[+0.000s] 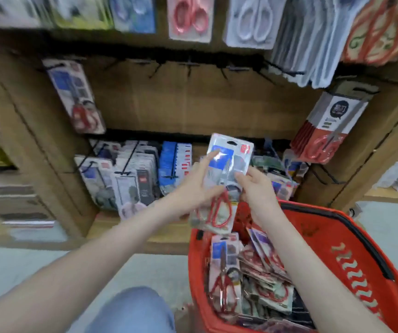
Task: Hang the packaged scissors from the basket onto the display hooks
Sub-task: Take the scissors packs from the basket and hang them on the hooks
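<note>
So the person's got one packaged scissors (226, 164) up in both hands, hang-hole end at 12 o'clock and red handles down at 6, which looks like lining the slot up for a hook. The left hand (193, 188) wraps the pack's left edge around 9 o'clock, index finger laid straight up the front. The right hand (258, 191) pinches the right edge at about 3. The pack's floating just above the far rim of the red basket (351, 219), which has plenty more packs heaped inside. The bare display hooks (189, 66) sit way up at 12 o'clock from the pack, with open brown backboard below them, so there's room to lift straight up. It's tighter at the sides: a lone hung pack (75, 97) at 10 o'clock, a fat red-and-grey stack (325, 131) at 2, and the crowded bottom row (130, 171) at 9. Probably best to come in head-on.
</note>
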`<action>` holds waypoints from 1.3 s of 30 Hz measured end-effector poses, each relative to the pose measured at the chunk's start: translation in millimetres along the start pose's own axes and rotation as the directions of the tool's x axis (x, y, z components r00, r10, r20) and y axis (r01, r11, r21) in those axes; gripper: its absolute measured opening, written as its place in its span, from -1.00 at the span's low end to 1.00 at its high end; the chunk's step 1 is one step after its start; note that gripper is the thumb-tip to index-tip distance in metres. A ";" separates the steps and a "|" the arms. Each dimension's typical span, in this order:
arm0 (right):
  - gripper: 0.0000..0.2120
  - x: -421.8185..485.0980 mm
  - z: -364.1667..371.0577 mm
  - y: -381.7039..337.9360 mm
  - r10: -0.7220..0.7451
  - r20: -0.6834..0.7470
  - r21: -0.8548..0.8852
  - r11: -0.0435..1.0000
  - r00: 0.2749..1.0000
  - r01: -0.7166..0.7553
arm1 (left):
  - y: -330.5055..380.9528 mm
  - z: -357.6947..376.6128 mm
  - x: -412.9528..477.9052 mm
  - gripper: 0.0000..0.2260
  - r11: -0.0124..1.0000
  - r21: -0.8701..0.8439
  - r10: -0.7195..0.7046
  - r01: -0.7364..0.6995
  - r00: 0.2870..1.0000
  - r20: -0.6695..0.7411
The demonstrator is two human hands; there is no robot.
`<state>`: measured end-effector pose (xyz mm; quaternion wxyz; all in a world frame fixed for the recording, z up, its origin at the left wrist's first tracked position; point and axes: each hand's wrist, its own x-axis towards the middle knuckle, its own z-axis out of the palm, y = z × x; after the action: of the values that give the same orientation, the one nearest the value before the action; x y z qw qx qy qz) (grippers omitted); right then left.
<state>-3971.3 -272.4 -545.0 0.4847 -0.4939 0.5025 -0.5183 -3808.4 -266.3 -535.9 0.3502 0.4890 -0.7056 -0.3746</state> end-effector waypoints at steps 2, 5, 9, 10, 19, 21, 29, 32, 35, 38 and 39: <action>-0.83 8.7 56.5 -10.5 -0.029 0.084 -0.076 0.996 0.996 0.035 | -5.2 -44.3 -14.3 -0.29 1.000 0.021 -0.002 0.007 0.980 -0.200; -0.55 13.4 137.1 -25.0 -0.069 0.206 -0.104 0.990 0.976 0.092 | -26.3 -100.4 -39.1 -0.22 0.999 0.009 -0.030 0.036 0.927 -0.374; -0.68 22.8 218.2 -39.4 -0.096 0.309 -0.212 0.963 0.946 0.167 | -47.2 -163.8 -62.8 -0.14 0.998 -0.026 -0.065 0.060 0.872 -0.486; -0.71 24.5 246.6 -44.7 -0.111 0.348 -0.226 0.954 0.931 0.198 | -55.4 -188.3 -69.4 -0.14 0.999 -0.017 -0.052 0.051 0.842 -0.537; -0.79 58.8 326.6 -80.5 -0.218 0.382 -0.212 0.925 0.898 0.315 | -84.6 -264.9 -41.7 -0.11 0.997 0.066 0.016 0.040 0.728 -0.686; -0.78 67.4 336.3 -83.1 -0.241 0.358 -0.214 0.919 0.902 0.331 | -88.5 -274.6 -31.3 -0.10 0.994 0.104 0.042 0.043 0.719 -0.694; -0.88 100.7 355.4 -80.2 -0.256 0.311 -0.180 0.930 0.915 0.321 | -99.5 -299.6 3.8 -0.08 0.993 0.115 0.068 0.009 0.756 -0.651; -0.85 105.8 358.0 -76.5 -0.290 0.331 -0.167 0.919 0.898 0.358 | -105.3 -302.9 8.9 -0.07 0.990 0.144 0.092 0.005 0.747 -0.658; -0.85 106.2 359.6 -70.7 -0.323 0.336 -0.135 0.913 0.885 0.385 | -111.9 -302.9 9.7 -0.08 0.989 0.147 0.117 -0.024 0.737 -0.666; -0.89 106.4 362.3 -63.8 -0.334 0.349 -0.115 0.912 0.875 0.394 | -119.1 -304.7 7.1 -0.07 0.989 0.144 0.125 -0.037 0.729 -0.673; -0.90 106.8 363.7 -61.7 -0.330 0.354 -0.113 0.914 0.875 0.391 | -121.4 -305.1 6.2 -0.07 0.989 0.144 0.121 -0.031 0.730 -0.673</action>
<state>-3612.8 -392.9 -478.1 0.4087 -0.7001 0.3588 -0.4626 -3495.6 -358.2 -496.2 0.5678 0.5834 -0.5700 -0.1111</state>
